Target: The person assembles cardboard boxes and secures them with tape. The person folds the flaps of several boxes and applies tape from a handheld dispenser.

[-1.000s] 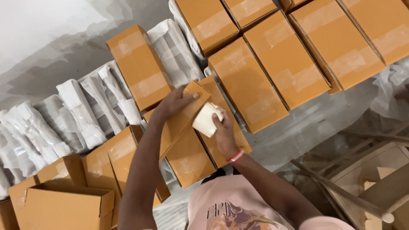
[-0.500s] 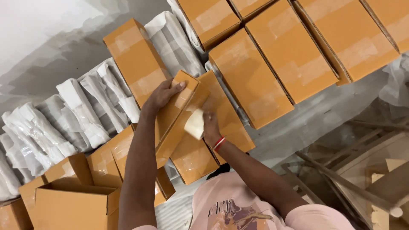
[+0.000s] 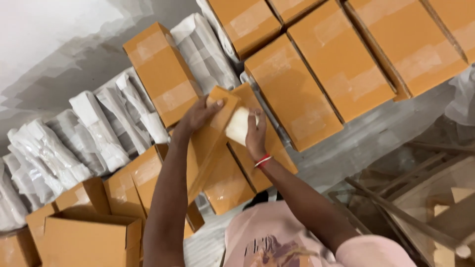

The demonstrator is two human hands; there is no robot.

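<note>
Cardboard box (image 3: 217, 148) flap under left hand (image 3: 200, 114) fingers, right hand (image 3: 256, 136) fingers clamped on white pad (image 3: 238, 125)

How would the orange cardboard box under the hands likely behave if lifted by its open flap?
The orange cardboard box probably flexes: its flap bends up under the left hand. It looks light for its size. The right hand presses a white pad onto it, so the panel likely gives slightly.

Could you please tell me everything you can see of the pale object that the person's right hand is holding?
The pale object is a small cream-white piece, roughly rectangular, with a matte, papery or plastic look; its exact kind cannot be told. It is tilted, gripped along its right edge by the right hand. It lies against the open brown cardboard box, whose flap the left hand holds.
</note>
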